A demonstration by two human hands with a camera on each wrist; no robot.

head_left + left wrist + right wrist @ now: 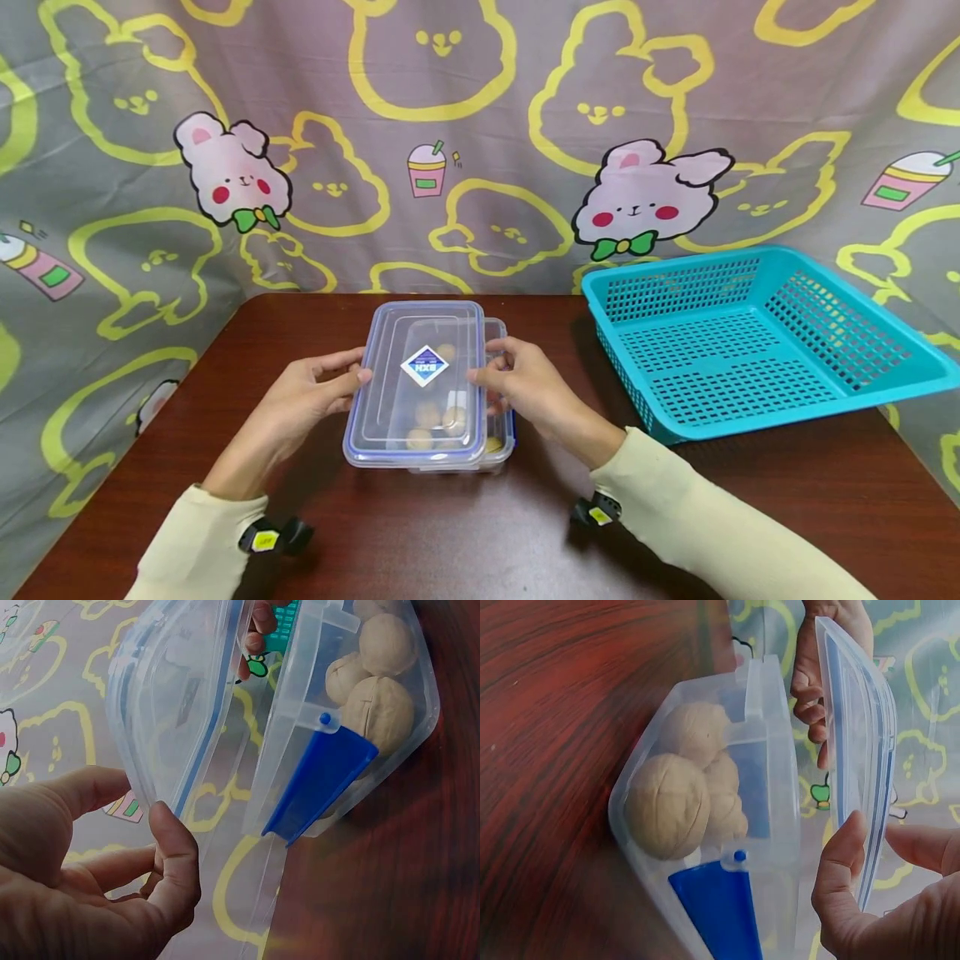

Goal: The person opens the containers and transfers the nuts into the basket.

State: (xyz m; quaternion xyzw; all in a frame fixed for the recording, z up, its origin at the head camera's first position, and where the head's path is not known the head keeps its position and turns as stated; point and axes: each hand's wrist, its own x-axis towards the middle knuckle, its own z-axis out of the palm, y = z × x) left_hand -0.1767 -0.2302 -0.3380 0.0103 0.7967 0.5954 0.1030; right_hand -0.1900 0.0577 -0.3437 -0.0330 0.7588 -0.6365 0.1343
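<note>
Between both hands a clear plastic lid (390, 333) with a blue seal hangs above a clear food container (495, 332). My left hand (303, 396) pinches the lid's left edge between thumb and fingers. The opposite edge is pinched by my right hand (532, 383). In the wrist views a gap separates lid and container rim. Several walnuts (667, 806) lie inside the container, and in the head view they show through the lid. A blue side latch (322, 780) is swung down on the container, as is another latch (720, 907) in the right wrist view.
A turquoise plastic basket (738, 329) with perforated walls stands at the right of the dark wooden table (465, 542). Behind the table hangs a patterned cloth (480, 108) with rabbits. Black bands with small devices sit on both wrists.
</note>
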